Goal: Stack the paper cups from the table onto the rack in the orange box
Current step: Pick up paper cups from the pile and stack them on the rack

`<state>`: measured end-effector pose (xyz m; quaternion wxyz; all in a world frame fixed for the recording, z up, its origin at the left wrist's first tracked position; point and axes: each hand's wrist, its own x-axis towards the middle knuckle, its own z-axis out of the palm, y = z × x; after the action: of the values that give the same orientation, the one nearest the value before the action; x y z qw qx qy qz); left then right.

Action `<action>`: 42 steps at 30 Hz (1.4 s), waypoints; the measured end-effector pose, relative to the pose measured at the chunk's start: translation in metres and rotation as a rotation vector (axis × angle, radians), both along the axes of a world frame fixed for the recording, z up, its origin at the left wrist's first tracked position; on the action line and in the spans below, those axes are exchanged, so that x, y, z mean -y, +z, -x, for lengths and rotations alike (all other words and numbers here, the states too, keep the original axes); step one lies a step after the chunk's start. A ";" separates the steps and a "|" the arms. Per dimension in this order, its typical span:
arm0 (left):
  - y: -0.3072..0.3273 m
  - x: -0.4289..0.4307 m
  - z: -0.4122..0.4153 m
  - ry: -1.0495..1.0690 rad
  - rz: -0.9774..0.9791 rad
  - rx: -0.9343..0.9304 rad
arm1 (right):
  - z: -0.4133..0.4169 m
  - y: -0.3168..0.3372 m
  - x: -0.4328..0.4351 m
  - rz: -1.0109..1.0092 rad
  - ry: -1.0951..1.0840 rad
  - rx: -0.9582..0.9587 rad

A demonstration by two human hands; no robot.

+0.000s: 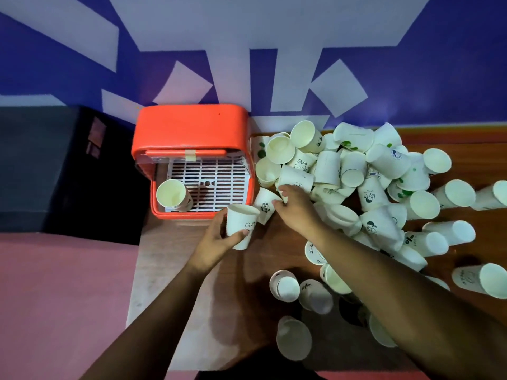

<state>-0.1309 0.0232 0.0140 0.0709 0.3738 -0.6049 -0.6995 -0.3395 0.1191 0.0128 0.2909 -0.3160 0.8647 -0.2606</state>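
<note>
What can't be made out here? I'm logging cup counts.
- Head view: white paper cups in the table pile overlap; right edge cuts some.
- Right hand hides its fingertips' grip.
- Upright cup on white slotted rack inside orange plastic box: single or stack, unclear.

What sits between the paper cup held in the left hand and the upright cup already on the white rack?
In the head view, only the orange box's low front rim lies between the held white paper cup and the racked cup; no cups intervene.
</note>
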 end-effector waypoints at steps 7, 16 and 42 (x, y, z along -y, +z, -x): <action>-0.001 0.013 -0.035 0.144 -0.076 -0.048 | -0.020 -0.028 0.023 -0.105 0.078 -0.225; -0.001 0.029 -0.055 0.262 -0.107 -0.109 | -0.034 -0.024 -0.003 -0.240 0.069 -0.083; 0.024 0.144 -0.082 0.153 0.539 0.067 | -0.105 0.075 0.074 0.316 -0.133 0.227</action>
<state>-0.0492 -0.1205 0.0379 0.2002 0.4090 -0.7412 -0.4932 -0.2346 0.0448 0.0876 0.3154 -0.2687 0.7938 -0.4452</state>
